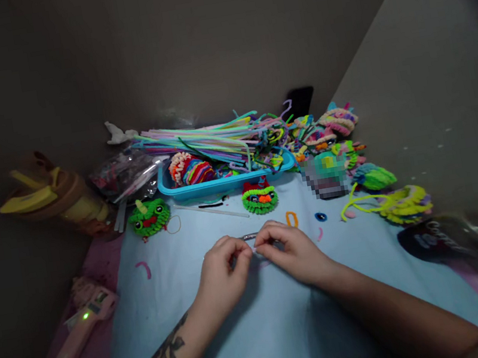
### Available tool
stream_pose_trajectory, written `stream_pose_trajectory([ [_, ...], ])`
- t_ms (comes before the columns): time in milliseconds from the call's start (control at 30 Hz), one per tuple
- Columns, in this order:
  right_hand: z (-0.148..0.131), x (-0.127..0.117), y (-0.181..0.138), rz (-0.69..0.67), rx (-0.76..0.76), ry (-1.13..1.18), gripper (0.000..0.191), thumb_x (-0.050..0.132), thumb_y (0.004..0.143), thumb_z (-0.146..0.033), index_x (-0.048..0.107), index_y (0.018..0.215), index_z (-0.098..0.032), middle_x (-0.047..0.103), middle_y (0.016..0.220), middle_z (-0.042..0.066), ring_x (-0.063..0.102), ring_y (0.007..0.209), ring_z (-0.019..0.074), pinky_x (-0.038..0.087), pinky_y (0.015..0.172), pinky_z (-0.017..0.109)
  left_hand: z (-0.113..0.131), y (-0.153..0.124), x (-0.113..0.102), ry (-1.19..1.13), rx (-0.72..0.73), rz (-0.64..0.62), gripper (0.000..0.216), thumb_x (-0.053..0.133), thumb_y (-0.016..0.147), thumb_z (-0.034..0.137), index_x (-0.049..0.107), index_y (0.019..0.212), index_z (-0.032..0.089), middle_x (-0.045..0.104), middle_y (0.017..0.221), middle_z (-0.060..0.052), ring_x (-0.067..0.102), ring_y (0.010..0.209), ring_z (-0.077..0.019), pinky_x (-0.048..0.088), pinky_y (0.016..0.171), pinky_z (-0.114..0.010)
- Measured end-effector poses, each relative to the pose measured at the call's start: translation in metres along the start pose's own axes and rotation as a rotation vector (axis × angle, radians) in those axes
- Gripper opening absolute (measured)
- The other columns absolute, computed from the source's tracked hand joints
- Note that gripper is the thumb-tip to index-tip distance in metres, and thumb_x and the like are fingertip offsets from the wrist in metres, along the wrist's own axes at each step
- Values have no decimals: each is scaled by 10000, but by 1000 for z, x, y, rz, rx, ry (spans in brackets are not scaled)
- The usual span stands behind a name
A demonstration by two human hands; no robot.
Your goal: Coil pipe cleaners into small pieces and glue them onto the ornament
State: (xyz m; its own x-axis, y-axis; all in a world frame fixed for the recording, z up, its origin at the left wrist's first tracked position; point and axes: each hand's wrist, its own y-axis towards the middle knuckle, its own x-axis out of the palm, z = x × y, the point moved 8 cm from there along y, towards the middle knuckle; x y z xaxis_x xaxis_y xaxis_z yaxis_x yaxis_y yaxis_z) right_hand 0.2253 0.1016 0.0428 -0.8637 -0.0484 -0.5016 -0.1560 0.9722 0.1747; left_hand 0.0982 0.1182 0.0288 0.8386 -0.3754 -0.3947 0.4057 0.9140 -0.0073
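My left hand (223,269) and my right hand (287,250) meet over the light blue cloth (253,328) at the middle of the view. Both have the fingers curled into a pinch, fingertips almost touching. Between them is a small pale piece with a thin dark or metallic bit (250,237) showing above the fingers; I cannot make out what it is. Behind the hands lie a green fuzzy face with an orange mouth (259,198) and an orange loop (291,219).
A blue tray (222,184) of pipe cleaners (205,136) stands at the back. A green unicorn-like figure (151,217) lies left, several fuzzy figures (335,127) right. A pink glue gun (78,325) with a green light lies at the left edge. A brown and yellow object (56,199) stands far left.
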Motion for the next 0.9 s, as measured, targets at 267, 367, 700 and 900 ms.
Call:
stream_pose_trajectory([
  [267,-34,5,-17,116,-538,-483,144,506,857,-111,641,864,-161,644,749,70,524,734,192,424,706,342,-34,-6,25,-666,-534,-214,155,653,593,267,558,605,144,411,493,67,227,432,-50,127,438,-215],
  [367,-20,-2,-9,122,-360,-289,131,526,863,-154,653,839,-179,643,772,61,548,776,189,435,734,340,-33,-1,20,-611,-446,-164,200,669,631,317,573,641,143,433,528,61,279,462,-60,181,458,-209],
  [700,47,25,-6,-109,484,804,258,758,671,-346,631,765,-142,612,591,-16,544,517,91,398,522,213,-10,9,-7,-92,-21,41,147,545,799,268,625,734,163,576,710,-13,513,668,-146,372,600,-242],
  [900,41,43,-14,-286,626,1012,227,775,612,-269,644,722,-118,629,541,3,503,408,66,339,411,179,6,4,-8,-30,149,60,155,522,821,188,638,720,172,560,700,-14,539,680,-144,397,624,-249],
])
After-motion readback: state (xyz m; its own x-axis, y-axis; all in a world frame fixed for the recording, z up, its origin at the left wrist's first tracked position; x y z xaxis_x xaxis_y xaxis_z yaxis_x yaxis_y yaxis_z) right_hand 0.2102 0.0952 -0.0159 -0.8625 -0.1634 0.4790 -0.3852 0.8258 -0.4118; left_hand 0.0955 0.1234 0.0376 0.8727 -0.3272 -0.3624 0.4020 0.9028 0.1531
